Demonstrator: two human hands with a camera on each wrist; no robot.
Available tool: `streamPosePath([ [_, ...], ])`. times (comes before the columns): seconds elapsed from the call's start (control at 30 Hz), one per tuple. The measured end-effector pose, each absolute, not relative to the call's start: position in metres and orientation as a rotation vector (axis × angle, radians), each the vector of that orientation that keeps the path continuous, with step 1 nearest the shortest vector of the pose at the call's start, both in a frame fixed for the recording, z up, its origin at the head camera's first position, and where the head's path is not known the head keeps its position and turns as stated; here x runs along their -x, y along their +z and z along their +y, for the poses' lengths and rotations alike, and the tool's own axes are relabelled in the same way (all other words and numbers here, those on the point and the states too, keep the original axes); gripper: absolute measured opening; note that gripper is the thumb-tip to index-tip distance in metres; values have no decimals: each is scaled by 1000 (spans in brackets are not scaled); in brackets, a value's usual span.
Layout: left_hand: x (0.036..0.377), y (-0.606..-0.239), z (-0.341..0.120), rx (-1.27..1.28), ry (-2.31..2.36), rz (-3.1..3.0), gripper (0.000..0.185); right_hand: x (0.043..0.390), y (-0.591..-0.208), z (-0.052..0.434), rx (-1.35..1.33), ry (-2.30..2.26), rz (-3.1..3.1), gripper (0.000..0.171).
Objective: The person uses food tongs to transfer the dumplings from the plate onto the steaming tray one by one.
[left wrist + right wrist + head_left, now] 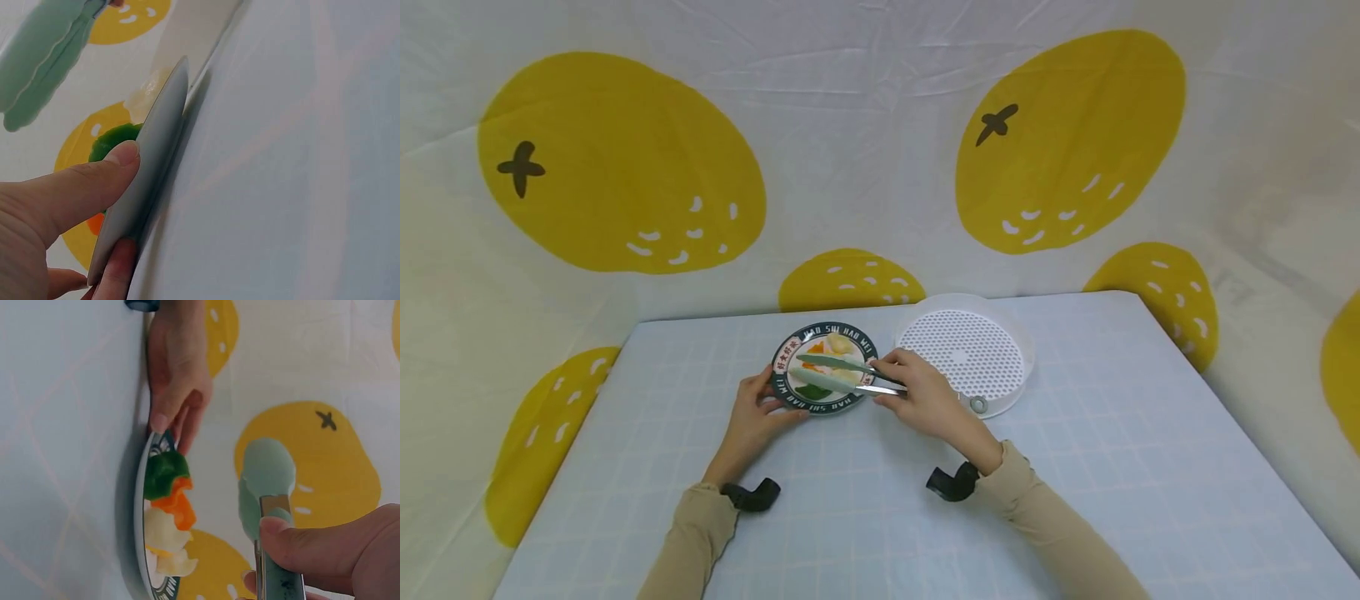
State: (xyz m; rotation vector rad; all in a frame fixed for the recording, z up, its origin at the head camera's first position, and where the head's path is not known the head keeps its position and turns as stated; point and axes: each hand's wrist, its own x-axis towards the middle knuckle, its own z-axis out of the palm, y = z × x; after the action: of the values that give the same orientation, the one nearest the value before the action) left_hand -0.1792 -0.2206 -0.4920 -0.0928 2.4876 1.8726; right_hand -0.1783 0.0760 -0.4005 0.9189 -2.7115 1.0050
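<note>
A round plate (790,394) with a dark lettered rim lies on the table and carries green (164,472), orange (177,505) and pale food pieces (164,532). My left hand (758,410) pinches the plate's near-left rim (157,156), thumb (94,184) on top and a finger beneath. My right hand (917,392) grips metal tongs with mint-green tips (822,368); the tips (265,472) hover just above the food, a small gap between them. Nothing is held between the tips.
A white perforated round tray (966,352) sits right of the plate, close behind my right hand. The table has a pale blue checked cloth (1112,433); a white backdrop with yellow lemon prints (1067,142) surrounds it. Black wrist straps (953,482) show on both arms.
</note>
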Motion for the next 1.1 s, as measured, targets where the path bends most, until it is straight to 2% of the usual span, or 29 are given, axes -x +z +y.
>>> streamPosePath([
  [0.53,181,-496,-221,161,1787,2507,115,181,-420,71,-910,783,-2820,47],
  [0.83,179,-494,-224,134,1798,2513,114,182,-431,65,-948,621,-2723,41],
  [1.1,179,-494,-223,133,1788,2506,112,178,-430,60,-974,502,-2754,45],
])
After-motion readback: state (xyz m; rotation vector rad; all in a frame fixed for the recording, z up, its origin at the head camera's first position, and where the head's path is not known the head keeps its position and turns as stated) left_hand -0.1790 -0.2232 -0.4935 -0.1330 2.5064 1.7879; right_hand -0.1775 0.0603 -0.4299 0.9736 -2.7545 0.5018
